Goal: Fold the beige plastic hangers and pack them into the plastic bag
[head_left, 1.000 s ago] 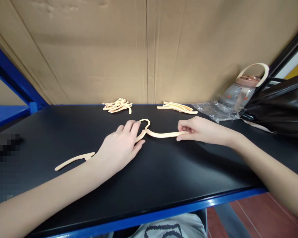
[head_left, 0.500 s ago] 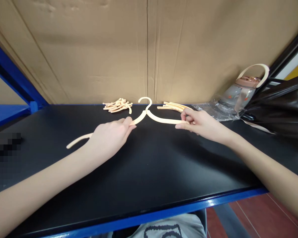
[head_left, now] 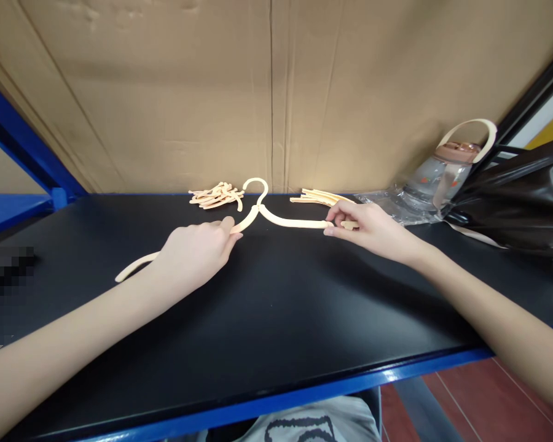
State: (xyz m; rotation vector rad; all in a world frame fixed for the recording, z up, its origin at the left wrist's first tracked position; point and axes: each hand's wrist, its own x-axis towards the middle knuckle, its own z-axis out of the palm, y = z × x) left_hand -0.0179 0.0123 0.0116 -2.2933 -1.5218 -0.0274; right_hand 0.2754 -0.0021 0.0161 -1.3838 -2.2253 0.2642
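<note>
A cream clothes hanger [head_left: 295, 223] is held above the black tabletop, its curved hook upward. My left hand [head_left: 193, 252] is closed around the hanger's left arm, whose end sticks out past the wrist side. With thumb and fingers, my right hand [head_left: 364, 228] pinches the tip of the right arm. A short cream piece [head_left: 349, 225] shows between the right fingers; I cannot tell whether it is joined to the hanger. Behind the hook lies a heap of small cream curved pieces [head_left: 215, 196]. Long cream strips [head_left: 317, 196] lie behind my right hand.
A clear bottle [head_left: 445, 172] with a pink lid and looped handle stands at the back right, beside crumpled clear plastic [head_left: 387, 205]. A shiny dark bag [head_left: 525, 202] takes up the right side. Cardboard [head_left: 166, 92] walls the back. A blue frame edges the black table [head_left: 276, 344].
The hanger and my left hand have shifted slightly left. My right hand now sits at the tip of the right arm, and a short cream piece has come into view between its fingers.
</note>
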